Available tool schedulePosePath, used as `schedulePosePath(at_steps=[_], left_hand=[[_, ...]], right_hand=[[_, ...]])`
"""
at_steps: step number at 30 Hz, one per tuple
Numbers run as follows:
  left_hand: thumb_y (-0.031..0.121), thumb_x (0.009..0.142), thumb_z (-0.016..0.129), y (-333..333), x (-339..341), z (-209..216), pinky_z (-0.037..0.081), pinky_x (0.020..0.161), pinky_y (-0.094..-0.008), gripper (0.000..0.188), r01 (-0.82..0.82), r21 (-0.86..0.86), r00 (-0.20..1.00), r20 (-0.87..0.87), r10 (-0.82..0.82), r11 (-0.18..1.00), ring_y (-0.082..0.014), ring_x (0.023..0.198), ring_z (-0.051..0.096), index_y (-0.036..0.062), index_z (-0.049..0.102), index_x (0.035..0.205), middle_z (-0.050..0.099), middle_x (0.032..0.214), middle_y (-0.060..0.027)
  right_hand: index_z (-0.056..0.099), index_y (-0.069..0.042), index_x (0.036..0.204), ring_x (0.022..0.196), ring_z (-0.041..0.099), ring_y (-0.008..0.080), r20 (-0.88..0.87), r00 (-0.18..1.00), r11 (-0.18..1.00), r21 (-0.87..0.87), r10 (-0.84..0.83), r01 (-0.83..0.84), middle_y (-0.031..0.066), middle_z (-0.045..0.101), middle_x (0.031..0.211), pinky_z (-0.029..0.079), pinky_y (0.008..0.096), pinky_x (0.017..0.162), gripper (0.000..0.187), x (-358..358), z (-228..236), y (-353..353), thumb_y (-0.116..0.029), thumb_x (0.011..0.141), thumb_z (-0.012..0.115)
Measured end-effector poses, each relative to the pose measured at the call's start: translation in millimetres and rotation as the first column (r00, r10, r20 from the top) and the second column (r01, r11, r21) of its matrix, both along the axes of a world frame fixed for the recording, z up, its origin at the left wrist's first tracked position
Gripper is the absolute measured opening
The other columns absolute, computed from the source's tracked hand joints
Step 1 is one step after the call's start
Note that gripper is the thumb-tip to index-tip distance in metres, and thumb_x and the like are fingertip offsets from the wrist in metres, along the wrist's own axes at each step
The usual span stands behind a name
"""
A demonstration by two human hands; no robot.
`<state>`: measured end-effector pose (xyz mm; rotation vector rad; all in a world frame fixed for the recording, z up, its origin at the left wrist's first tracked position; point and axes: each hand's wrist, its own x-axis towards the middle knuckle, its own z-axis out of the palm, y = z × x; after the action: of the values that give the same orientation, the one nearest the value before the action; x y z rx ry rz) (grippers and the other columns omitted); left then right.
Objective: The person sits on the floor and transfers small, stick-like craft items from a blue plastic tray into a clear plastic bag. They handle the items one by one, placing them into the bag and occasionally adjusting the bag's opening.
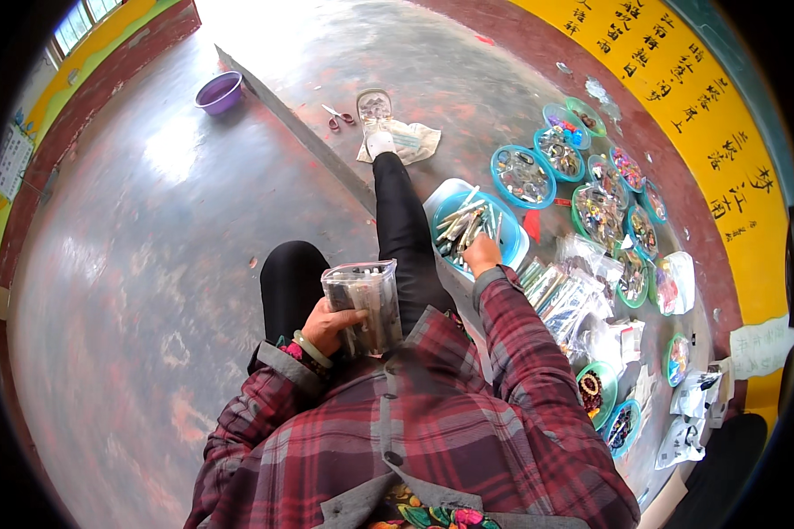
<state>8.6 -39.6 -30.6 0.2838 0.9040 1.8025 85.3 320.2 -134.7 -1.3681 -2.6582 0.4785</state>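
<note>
My left hand (329, 326) is closed round the side of a clear plastic zip bag (368, 291), held upright in front of my lap. Slim, dark and pale, pen-like sticks show through its plastic, partly blurred by glare. To the right of my leg, my right hand (483, 254) reaches into a blue basin (510, 231) full of similar pen-like sticks (464, 220). Its fingers curl down among them, and their tips are hidden, so what they grip does not show. The basin sits in a white tub (446, 188).
On the right floor stand several basins of small parts (522, 175), clear bags of sticks (566, 301) and a bowl of beads (598, 393). Red-handled scissors (340, 119) lie near my outstretched foot, which rests by a cloth (419, 141). A purple basin (220, 93) stands far left, past a floor ledge (295, 132).
</note>
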Motion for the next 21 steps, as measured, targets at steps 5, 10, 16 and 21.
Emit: schedulePosePath(at_steps=[5, 10, 16, 21], left_hand=[[0.001, 0.079, 0.063, 2, 2, 7, 0.050, 0.085, -0.0368, 0.037, -0.017, -0.023, 1.000, -0.003, 0.017, 1.000, -0.0224, 0.094, 0.063, -0.0009, 0.058, 0.115, 0.065, 0.105, -0.0108], [0.000, 0.080, 0.062, 2, 4, 10, 0.051, 0.083, -0.0355, 0.034, -0.023, -0.030, 1.000, 0.002, 0.023, 0.999, -0.0212, 0.092, 0.064, -0.0007, 0.060, 0.114, 0.066, 0.103, -0.0100], [0.001, 0.081, 0.062, 3, 5, 16, 0.051, 0.083, -0.0356, 0.034, -0.009, -0.011, 1.000, 0.013, 0.009, 1.000, -0.0214, 0.092, 0.064, -0.0008, 0.060, 0.115, 0.066, 0.103, -0.0100], [0.002, 0.081, 0.062, 1, 5, 15, 0.052, 0.082, -0.0353, 0.034, -0.011, -0.008, 1.000, -0.001, 0.011, 1.000, -0.0213, 0.092, 0.064, -0.0005, 0.060, 0.114, 0.066, 0.102, -0.0098]], right_hand=[[0.060, -0.001, 0.070, 0.051, 0.059, 0.0233, -0.066, 0.986, 0.703, -0.709, -0.150, 0.060, 0.0123, 0.061, 0.064, 0.047, 0.0330, 0.048, 0.016, 20, 1, 34, -0.013, 0.069, 0.072], [0.058, -0.005, 0.080, 0.053, 0.053, 0.0084, -0.056, 0.929, 0.168, -0.986, -0.365, 0.007, 0.0030, 0.056, 0.064, 0.038, 0.0192, 0.040, 0.012, 56, 43, 11, -0.006, 0.074, 0.068], [0.057, -0.005, 0.091, 0.067, 0.064, 0.0127, -0.303, 0.889, 0.088, -0.953, -0.342, -0.291, 0.0042, 0.062, 0.081, 0.048, 0.0177, 0.054, 0.013, 95, 65, -31, -0.004, 0.080, 0.064], [0.059, -0.002, 0.095, 0.077, 0.066, 0.0161, -0.469, 0.760, 0.155, -0.879, -0.449, -0.451, 0.0102, 0.066, 0.093, 0.053, 0.0212, 0.062, 0.010, 100, 87, -59, -0.003, 0.085, 0.060]])
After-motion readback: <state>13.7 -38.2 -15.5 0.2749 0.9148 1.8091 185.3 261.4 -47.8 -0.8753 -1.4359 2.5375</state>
